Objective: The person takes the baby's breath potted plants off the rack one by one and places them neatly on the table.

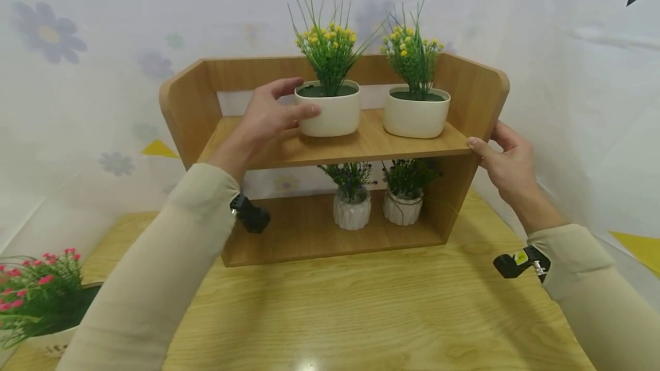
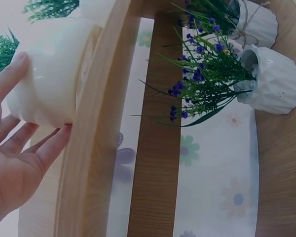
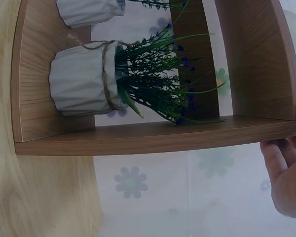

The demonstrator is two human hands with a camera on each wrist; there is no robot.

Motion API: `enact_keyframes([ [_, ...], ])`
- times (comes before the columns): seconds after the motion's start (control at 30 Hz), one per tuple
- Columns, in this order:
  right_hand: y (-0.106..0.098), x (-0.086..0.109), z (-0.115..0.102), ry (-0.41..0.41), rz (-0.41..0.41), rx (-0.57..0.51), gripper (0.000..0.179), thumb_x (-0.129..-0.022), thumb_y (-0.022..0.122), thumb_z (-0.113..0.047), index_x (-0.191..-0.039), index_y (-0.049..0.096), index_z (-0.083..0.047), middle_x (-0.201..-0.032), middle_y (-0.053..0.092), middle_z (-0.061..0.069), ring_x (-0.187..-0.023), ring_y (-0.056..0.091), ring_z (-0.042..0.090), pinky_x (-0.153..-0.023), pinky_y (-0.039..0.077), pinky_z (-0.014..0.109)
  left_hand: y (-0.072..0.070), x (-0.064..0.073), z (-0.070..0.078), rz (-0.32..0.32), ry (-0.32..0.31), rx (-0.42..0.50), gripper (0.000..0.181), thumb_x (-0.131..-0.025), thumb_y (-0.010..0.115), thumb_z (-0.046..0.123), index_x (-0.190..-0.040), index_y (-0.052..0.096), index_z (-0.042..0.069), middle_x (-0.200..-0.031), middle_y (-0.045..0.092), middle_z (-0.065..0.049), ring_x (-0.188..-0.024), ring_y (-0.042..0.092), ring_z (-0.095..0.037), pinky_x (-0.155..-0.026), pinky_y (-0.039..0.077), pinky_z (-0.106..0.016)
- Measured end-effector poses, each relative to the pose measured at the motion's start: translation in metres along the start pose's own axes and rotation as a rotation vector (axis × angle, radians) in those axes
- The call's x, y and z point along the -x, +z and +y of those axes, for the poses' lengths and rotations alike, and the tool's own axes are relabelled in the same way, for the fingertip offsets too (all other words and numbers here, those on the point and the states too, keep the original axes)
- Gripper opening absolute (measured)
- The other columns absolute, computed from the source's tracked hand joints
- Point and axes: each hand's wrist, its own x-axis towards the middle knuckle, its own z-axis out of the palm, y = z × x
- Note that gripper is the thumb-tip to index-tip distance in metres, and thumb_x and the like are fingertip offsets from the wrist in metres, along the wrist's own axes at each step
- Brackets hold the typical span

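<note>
The left upper pot (image 1: 332, 114), upper centre of the frame, its long axis running left to right, sits right of the nearer left hand (image 1: 270, 110), whose fingers pinch its left end; the right hand (image 1: 509, 165) grips the shelf (image 1: 476, 93) at right.

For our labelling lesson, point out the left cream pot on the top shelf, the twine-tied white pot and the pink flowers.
Left cream pot (image 1: 332, 118), head view: front wall.
Twine-tied white pot (image 3: 79, 83), right wrist view: side wall.
Pink flowers (image 1: 45, 279), head view: one bloom.
</note>
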Motion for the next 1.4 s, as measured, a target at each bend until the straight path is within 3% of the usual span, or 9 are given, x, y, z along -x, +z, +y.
enact_keyframes([
  [0.13,-0.001,-0.002,0.001,-0.012,0.003,-0.074,0.055,-0.094,0.071,-0.01,-0.147,0.054,-0.014,-0.137,0.054,0.012,-0.116,0.054,0.022,-0.072,0.054,0.017,-0.003,0.007,0.003,-0.008,0.057,-0.045,0.081,-0.081,0.087,0.032,-0.151,0.047,0.021,-0.154,0.042,0.003,-0.132,0.046,-0.017,-0.101,0.049,-0.037],
  [0.33,-0.003,-0.004,0.004,-0.039,0.008,-0.15,0.053,-0.093,0.072,-0.004,-0.144,0.057,-0.009,-0.129,0.058,0.009,-0.108,0.057,0.019,-0.071,0.055,0.017,-0.006,0.019,0.006,-0.036,0.089,-0.042,0.083,-0.081,0.086,0.036,-0.152,0.046,0.022,-0.155,0.04,0.003,-0.127,0.054,-0.02,-0.1,0.05,-0.038],
  [0.53,-0.003,-0.005,0.004,-0.033,0.011,-0.149,0.053,-0.093,0.072,-0.004,-0.143,0.057,-0.009,-0.129,0.058,0.009,-0.109,0.057,0.019,-0.07,0.055,0.017,-0.008,0.033,0.006,-0.053,0.1,-0.043,0.08,-0.082,0.084,0.037,-0.152,0.046,0.026,-0.155,0.04,0.004,-0.128,0.056,-0.024,-0.1,0.051,-0.04],
  [0.77,-0.002,-0.005,0.003,-0.032,0.007,-0.13,0.054,-0.093,0.071,-0.005,-0.145,0.056,-0.012,-0.133,0.057,0.01,-0.113,0.055,0.02,-0.071,0.054,0.017,-0.013,0.055,0.011,-0.056,0.159,-0.049,0.073,-0.085,0.082,0.034,-0.15,0.049,0.028,-0.155,0.04,0.009,-0.132,0.052,-0.024,-0.103,0.048,-0.043],
  [1.1,0.0,-0.007,0.004,-0.036,0.006,-0.175,0.054,-0.092,0.072,-0.003,-0.143,0.057,-0.01,-0.129,0.059,0.008,-0.108,0.057,0.018,-0.071,0.055,0.017,-0.025,0.086,0.005,-0.026,0.182,-0.031,0.07,-0.085,0.083,0.033,-0.148,0.052,0.029,-0.151,0.044,0.009,-0.127,0.057,-0.022,-0.102,0.048,-0.048],
  [1.2,0.0,-0.007,0.003,-0.031,0.004,-0.182,0.054,-0.092,0.072,-0.004,-0.144,0.057,-0.011,-0.13,0.058,0.008,-0.109,0.057,0.018,-0.071,0.055,0.017,-0.027,0.094,0.0,-0.037,0.169,0.011,0.068,-0.086,0.082,0.029,-0.147,0.052,0.029,-0.152,0.044,0.009,-0.125,0.059,-0.022,-0.099,0.05,-0.048],
  [1.4,-0.004,-0.006,0.004,-0.037,0.01,-0.201,0.053,-0.092,0.072,-0.003,-0.142,0.059,-0.011,-0.125,0.061,0.006,-0.106,0.058,0.018,-0.07,0.055,0.018,-0.029,0.11,-0.008,-0.026,0.135,-0.004,0.068,-0.086,0.082,0.026,-0.148,0.052,0.029,-0.152,0.041,0.009,-0.127,0.056,-0.024,-0.103,0.047,-0.047],
])
